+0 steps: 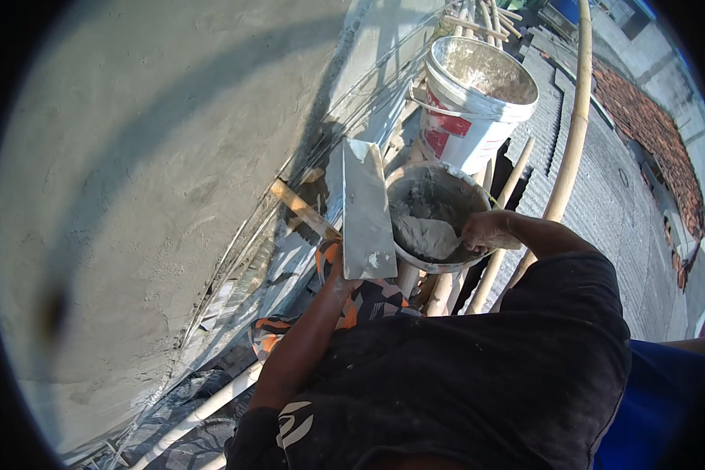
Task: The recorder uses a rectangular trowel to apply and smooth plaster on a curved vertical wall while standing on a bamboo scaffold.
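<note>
In my left hand (339, 276) is a long grey plastering float (366, 207), tilted up at the rim of a mortar bucket; its far side and most of my fingers are hidden. My right hand (486, 233) reaches over the right side of that mortar bucket (400, 174), closed around the handle of a trowel. The trowel blade (427, 236), smeared with pale wet mortar, lies inside the bucket. Darker grey mortar coats the bucket's inner wall.
A larger white bucket (478, 113) with a red patch stands just beyond. Bamboo poles (569, 168) run along the right, above a corrugated roof (603, 227). A plastered wall (164, 172) fills the left. A wooden bar (301, 207) lies near my left hand.
</note>
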A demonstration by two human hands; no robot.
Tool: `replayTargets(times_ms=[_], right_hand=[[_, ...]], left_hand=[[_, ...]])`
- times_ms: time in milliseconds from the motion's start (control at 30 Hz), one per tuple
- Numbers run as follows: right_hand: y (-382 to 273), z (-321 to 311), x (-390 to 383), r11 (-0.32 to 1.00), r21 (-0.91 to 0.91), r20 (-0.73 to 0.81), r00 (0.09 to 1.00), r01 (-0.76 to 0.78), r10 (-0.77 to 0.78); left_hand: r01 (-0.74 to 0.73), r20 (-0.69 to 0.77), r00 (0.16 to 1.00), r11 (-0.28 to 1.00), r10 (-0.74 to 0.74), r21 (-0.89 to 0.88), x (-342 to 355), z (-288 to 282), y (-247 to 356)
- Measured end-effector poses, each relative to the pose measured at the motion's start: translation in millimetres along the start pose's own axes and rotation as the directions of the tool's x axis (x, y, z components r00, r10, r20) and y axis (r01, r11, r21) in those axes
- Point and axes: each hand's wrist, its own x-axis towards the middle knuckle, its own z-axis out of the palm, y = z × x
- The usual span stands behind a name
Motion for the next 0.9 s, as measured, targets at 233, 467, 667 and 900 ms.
replayTargets(times_ms=[233, 467, 667, 900], right_hand=[[-8, 19, -40, 0.936, 0.254, -0.225, 0.956, 0.246, -0.190], [-16, 41, -26, 0.847, -0.198, -0.689, 0.545, 0.493, -0.478], [-26, 49, -25, 0.769, -0.532, -0.705, 0.319, 0.353, -0.634], [13, 20, -45, 0.695, -0.670, -0.635, 0.284, 0.262, -0.719]], left_hand=[[-0.060, -0.002, 0.998, 0.989, 0.060, -0.139, 31, 11, 19], [-0.021, 0.198, 0.979, 0.993, 0.044, -0.117, 39, 87, 15], [0.035, 0.227, 0.974, 0.993, -0.008, -0.115, 41, 121, 43], [0.117, 0.225, 0.971, 0.985, -0.086, -0.129, 20, 141, 84]])
